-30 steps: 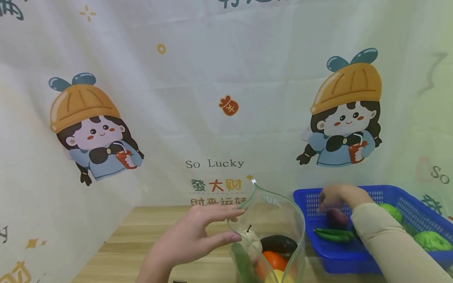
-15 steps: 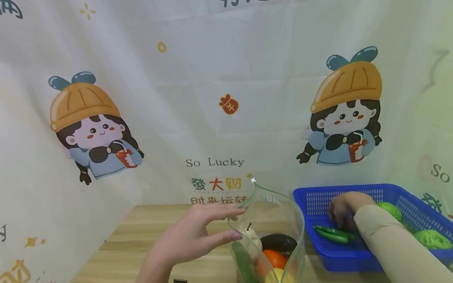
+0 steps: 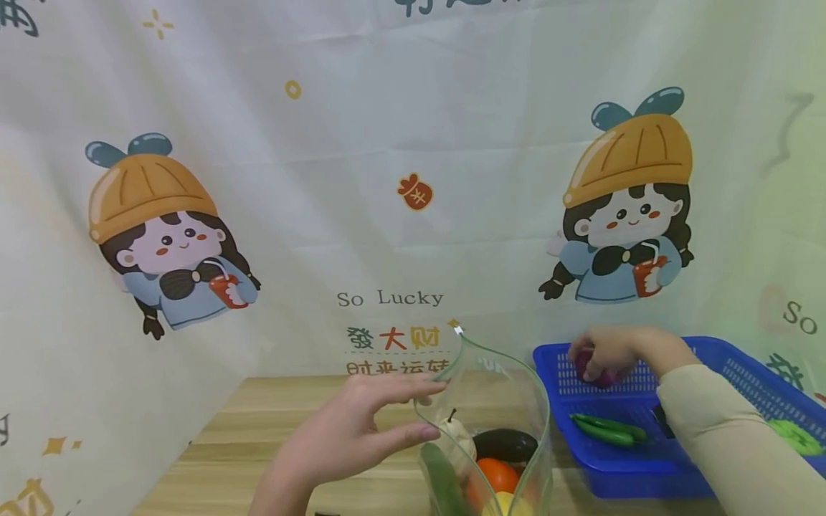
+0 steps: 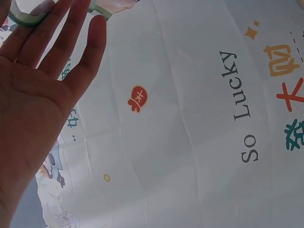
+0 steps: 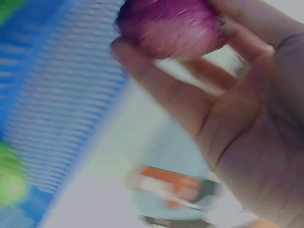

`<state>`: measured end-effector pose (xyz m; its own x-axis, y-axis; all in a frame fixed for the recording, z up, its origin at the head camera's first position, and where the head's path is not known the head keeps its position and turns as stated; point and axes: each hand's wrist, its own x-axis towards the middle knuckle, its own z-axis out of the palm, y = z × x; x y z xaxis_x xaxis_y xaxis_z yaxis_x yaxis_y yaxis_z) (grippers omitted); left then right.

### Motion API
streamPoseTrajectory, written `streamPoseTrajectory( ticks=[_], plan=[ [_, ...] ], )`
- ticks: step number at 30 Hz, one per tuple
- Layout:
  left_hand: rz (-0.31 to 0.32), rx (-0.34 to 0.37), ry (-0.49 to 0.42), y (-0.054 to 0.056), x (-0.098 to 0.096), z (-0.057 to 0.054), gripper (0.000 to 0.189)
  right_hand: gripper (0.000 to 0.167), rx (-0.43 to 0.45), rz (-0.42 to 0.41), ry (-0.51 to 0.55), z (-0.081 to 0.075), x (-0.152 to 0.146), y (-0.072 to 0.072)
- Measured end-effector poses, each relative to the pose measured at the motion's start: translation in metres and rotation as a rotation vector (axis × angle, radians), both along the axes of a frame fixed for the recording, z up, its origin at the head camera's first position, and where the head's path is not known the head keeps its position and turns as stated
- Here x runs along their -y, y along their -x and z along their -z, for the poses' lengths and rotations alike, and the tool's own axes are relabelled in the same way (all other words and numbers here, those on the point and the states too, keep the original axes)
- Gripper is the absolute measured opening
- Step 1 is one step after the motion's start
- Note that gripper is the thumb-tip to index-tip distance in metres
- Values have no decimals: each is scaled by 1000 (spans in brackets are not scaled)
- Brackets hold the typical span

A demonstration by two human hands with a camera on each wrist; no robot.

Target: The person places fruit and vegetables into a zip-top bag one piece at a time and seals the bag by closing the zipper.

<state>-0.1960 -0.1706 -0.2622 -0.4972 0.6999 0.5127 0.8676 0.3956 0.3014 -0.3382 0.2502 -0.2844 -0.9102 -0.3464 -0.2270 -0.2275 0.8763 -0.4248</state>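
Note:
My right hand grips a red onion above the left part of the blue basket. In the right wrist view, fingers and thumb close round the purple onion. My left hand touches the left rim of a clear zip bag with fingers extended. The left wrist view shows the palm of that hand with its fingers at the green-edged rim. The bag stands upright, its mouth wide. Inside are a garlic bulb, an eggplant, a tomato, a cucumber and something yellow.
Green chili peppers lie in the basket, with a leafy green vegetable at its right end. My sleeve hides part of the basket. Behind the wooden table hangs a printed white cloth.
My right hand has gone down to the onion in the basket, taken hold of it and lifted it up and to the left. The left hand stays at the bag's rim.

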Motion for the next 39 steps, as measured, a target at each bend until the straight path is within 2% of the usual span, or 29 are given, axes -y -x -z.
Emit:
streamPoseTrajectory(
  ticks=[1, 3, 7, 10, 14, 16, 18, 21, 24, 30, 34, 39],
  plan=[
    [-1, -1, -4, 0, 0, 0, 46, 36, -63, -45, 10, -14, 1, -3],
    [-2, 4, -6, 0, 0, 1, 46, 40, -249, -130, -9, -38, 10, -19],
    [-6, 14, -1, 0, 1, 1, 46, 43, -631, -162, -41, -84, 40, -68],
    [-16, 27, 2, 0, 1, 0, 46, 46, -789, -227, -3, -107, 64, -101],
    [-24, 31, -6, -1, 2, 0, 45, 48, -901, -399, 46, -122, 91, -135],
    [-21, 27, -9, -1, 2, -1, 45, 45, -884, -488, 49, -124, 101, -148],
    [-13, 26, -12, 0, 1, -1, 44, 42, -820, -546, 28, -125, 110, -158],
    [-10, 33, -14, 0, 1, -1, 44, 41, -638, -566, -32, -124, 123, -166],
    [-12, 40, -13, 0, 1, -1, 44, 40, -536, -544, -124, -118, 135, -167],
    [-29, 41, -2, -1, 2, -1, 44, 37, -441, -487, -276, -101, 156, -162],
    [-35, 24, 0, -1, 2, -1, 44, 19, -319, -436, -302, -89, 165, -159],
    [-37, 19, 1, -1, 2, 0, 43, 19, -226, -392, -306, -76, 173, -153]
  ],
)
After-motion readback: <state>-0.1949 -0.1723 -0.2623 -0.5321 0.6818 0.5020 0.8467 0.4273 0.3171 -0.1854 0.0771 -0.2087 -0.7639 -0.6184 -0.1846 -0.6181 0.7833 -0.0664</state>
